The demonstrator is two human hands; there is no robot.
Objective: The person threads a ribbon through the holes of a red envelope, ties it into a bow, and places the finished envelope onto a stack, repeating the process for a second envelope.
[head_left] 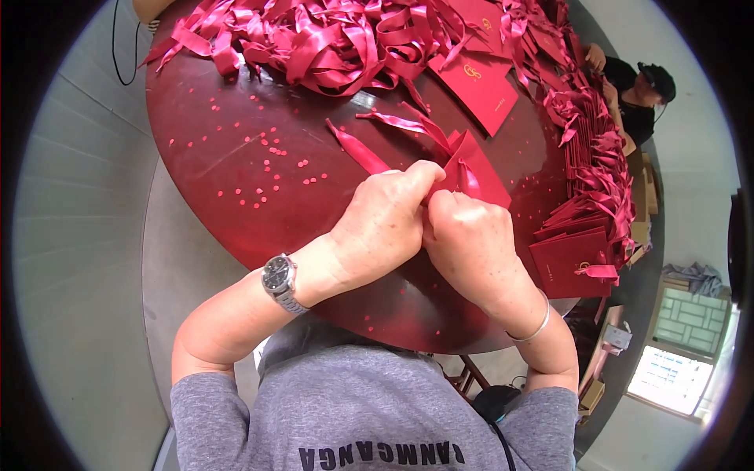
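My left hand (385, 208), with a watch on its wrist, is closed on a shiny red ribbon (357, 147) whose pointed end sticks out past the knuckles. Pressed against it, my right hand (471, 235) is closed too, and a ribbon loop (469, 179) shows above its fingers. Just beyond both hands lies a red paper gift bag (488, 179), partly covered by them. Another loose ribbon end (397, 122) trails from the bag toward the left. The fingertips and whatever knot lies between them are hidden.
A heap of red ribbons (330, 47) covers the far side of the round table (212, 173). Flat red bags (479, 90) lie beside it. Along the right edge stands a row of ribboned bags (573, 251). Small red paper dots (271, 153) are scattered about. A person (640, 94) sits at the far right.
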